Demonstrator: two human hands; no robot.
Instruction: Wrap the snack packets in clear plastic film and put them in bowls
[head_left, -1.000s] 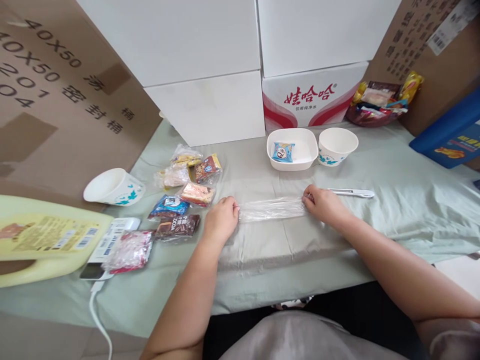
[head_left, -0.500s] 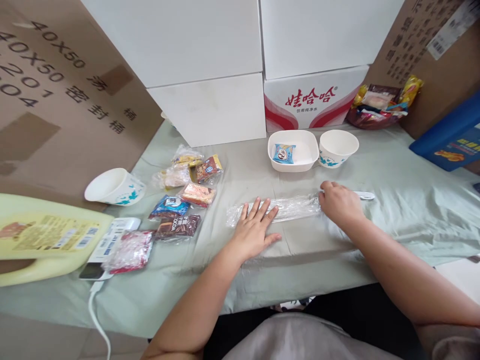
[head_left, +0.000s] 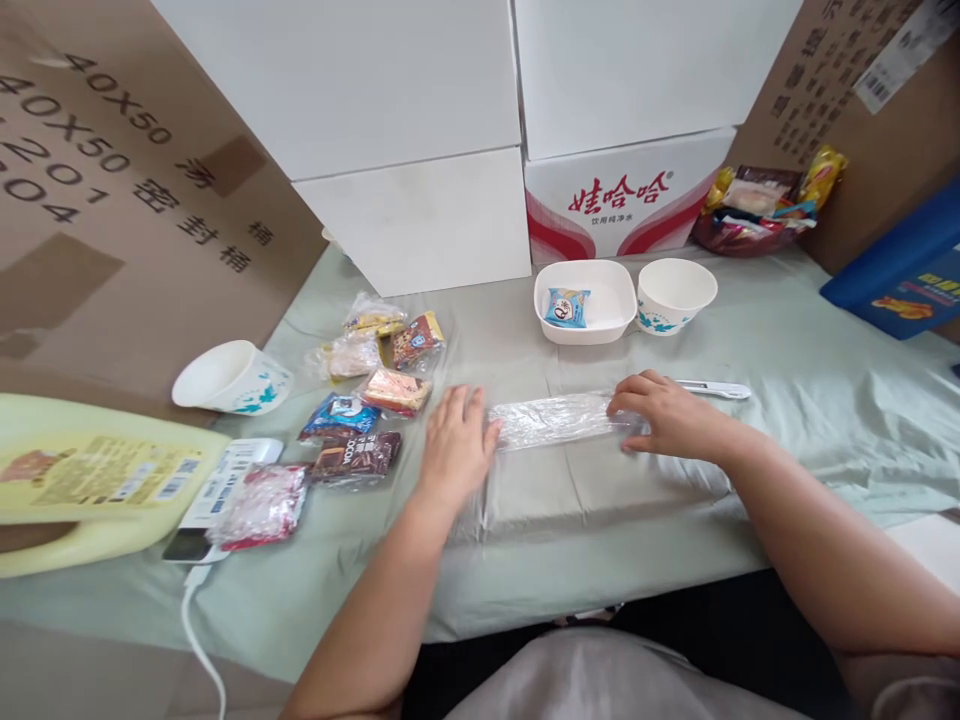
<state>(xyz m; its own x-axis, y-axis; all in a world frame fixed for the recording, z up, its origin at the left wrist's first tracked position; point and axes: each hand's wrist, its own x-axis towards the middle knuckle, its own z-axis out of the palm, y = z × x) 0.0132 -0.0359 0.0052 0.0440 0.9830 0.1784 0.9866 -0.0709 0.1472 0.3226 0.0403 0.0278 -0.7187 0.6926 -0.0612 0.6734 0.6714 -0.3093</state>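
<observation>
Two hands work the folded clear plastic bag lying mid-table on the green cloth: my left hand rests open and flat at its left end, my right hand curls loosely over the right end. I judge this the flattening step; next needs even pressure along its length

two paper cups, one white tray, two hands.

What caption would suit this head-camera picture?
Left hand and right hand press the ends of a folded clear plastic bag on the green cloth, snack packets alongside.
</observation>
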